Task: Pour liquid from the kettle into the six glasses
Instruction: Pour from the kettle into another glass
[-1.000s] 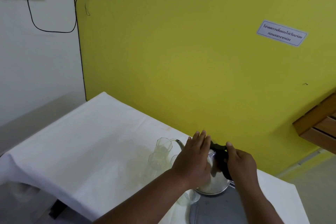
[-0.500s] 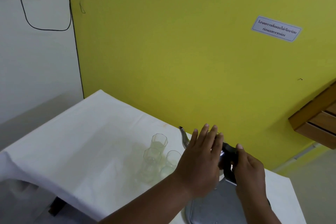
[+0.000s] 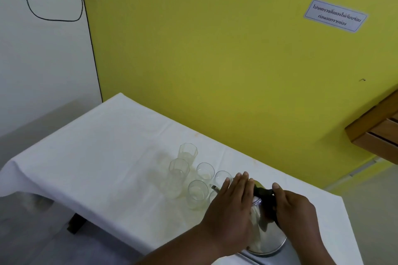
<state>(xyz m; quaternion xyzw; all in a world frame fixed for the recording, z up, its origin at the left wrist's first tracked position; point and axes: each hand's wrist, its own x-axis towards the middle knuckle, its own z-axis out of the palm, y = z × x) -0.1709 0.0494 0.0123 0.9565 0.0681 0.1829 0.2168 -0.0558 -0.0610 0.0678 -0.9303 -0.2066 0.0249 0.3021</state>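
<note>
Glasses (image 3: 189, 176) clustered on the counter (image 3: 97, 157), left of the kettle (image 3: 267, 234); left hand (image 3: 231, 215) on the kettle's left side, right hand (image 3: 296, 211) at its handle; wall (image 3: 215, 60) behind.
</note>
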